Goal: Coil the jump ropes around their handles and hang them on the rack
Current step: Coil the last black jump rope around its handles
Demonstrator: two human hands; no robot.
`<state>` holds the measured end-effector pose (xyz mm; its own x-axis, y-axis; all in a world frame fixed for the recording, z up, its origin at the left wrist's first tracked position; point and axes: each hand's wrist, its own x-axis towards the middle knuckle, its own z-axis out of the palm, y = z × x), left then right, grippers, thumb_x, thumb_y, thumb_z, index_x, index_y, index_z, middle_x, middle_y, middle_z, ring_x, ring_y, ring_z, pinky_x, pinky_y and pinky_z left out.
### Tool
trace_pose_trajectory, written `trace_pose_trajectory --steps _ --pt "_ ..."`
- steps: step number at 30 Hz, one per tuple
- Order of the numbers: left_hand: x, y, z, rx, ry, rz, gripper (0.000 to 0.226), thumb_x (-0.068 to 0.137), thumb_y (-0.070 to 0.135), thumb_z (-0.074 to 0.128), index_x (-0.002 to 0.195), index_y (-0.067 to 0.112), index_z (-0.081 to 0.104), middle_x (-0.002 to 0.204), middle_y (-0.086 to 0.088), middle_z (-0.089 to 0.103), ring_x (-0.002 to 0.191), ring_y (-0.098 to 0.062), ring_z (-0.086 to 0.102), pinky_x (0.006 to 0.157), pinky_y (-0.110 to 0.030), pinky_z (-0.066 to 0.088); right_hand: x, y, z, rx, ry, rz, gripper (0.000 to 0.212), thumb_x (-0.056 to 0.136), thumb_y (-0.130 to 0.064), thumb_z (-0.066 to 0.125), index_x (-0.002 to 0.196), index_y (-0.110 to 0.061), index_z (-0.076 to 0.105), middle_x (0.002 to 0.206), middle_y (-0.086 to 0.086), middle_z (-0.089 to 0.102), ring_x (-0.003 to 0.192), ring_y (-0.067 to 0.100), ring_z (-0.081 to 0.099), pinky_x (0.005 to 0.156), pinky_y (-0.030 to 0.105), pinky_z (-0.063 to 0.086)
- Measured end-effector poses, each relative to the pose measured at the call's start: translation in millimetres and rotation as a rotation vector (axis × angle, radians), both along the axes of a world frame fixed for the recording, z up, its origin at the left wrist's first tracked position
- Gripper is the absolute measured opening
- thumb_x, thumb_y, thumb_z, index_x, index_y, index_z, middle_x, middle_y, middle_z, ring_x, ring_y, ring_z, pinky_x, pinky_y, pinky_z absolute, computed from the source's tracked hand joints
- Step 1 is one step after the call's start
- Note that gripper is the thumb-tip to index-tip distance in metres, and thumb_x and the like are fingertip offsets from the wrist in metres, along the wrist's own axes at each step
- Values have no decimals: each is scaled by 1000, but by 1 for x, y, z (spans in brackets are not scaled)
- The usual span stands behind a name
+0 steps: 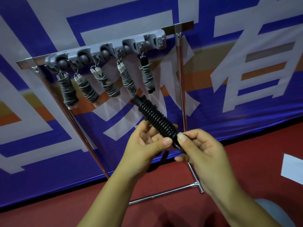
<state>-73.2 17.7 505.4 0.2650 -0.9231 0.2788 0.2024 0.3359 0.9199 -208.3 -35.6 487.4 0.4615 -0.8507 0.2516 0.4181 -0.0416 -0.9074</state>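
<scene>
A black jump rope (155, 117) is wound in tight coils around its handles and points up toward the rack. My left hand (147, 145) grips the lower end of the coiled bundle, thumb on top. My right hand (201, 149) pinches the loose black rope end at the bottom of the coil. The grey hook rack (105, 51) sits on a metal bar above, with several coiled grey ropes (127, 79) hanging from its hooks. The rightmost hook (154, 40) holds nothing.
The chrome stand (182, 89) has two legs and a floor crossbar (164, 194). Behind it hangs a blue, white and orange banner (246, 63). The floor is red (180, 213), with a white sheet (291, 169) at right.
</scene>
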Motion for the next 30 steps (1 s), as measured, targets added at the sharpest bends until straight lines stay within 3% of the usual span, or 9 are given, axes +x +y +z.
trace_pose_trajectory --steps 5,8,10,13,16,19,22,28,30 --pt "-5 7 10 92 -327 252 45 71 -2 75 109 12 54 82 6 68 69 -8 60 62 -19 50 -2 -11 -8 -87 123 21 7 84 -19 64 89 -24 67 91 0 73 88 11 69 68 26 56" --pt "-8 8 13 148 -513 331 41 76 2 75 106 23 56 72 15 64 58 -2 54 56 -17 45 -6 -16 -4 -206 221 -15 25 85 -17 67 100 -36 62 110 -13 68 106 2 62 89 25 50" --pt "-10 5 11 176 -598 371 43 77 5 75 104 31 55 79 15 66 60 -3 53 59 -21 47 -4 -15 8 -235 166 27 37 77 -27 70 109 -38 56 118 -14 64 112 -2 58 95 23 48" --pt "-19 2 6 197 -702 328 45 78 5 73 106 34 54 90 13 67 69 -1 61 67 -24 52 2 -20 23 -253 156 47 51 75 -25 75 115 -44 48 114 -12 64 107 -3 60 90 21 50" --pt "-25 3 8 213 -770 314 44 77 7 75 107 32 55 91 17 68 83 4 65 71 -11 48 4 -30 36 -387 282 46 38 77 -24 74 104 -42 55 99 -15 69 97 -5 63 81 16 50" --pt "-21 5 8 257 -826 320 45 76 10 76 97 40 51 85 15 66 75 5 63 64 -8 45 1 -38 39 -404 339 120 35 74 -29 75 105 -32 59 98 -12 70 97 -2 64 86 22 51" --pt "-18 6 9 257 -879 326 48 77 6 73 96 43 50 82 19 64 75 10 61 64 -6 44 0 -38 38 -484 440 145 45 71 -37 75 111 -34 55 104 -14 67 103 -3 61 94 29 49" --pt "-16 1 11 275 -1000 328 44 79 13 72 114 31 53 87 20 62 83 7 61 68 -7 46 5 -40 32 -524 422 44 37 74 -31 77 102 -37 55 96 -18 65 96 -5 60 81 11 46" --pt "-12 3 16 321 -1010 276 46 77 21 75 114 32 51 78 17 60 72 6 59 63 -7 43 4 -47 31 -431 359 110 34 73 -28 79 99 -39 60 96 -17 67 96 1 63 87 23 50"
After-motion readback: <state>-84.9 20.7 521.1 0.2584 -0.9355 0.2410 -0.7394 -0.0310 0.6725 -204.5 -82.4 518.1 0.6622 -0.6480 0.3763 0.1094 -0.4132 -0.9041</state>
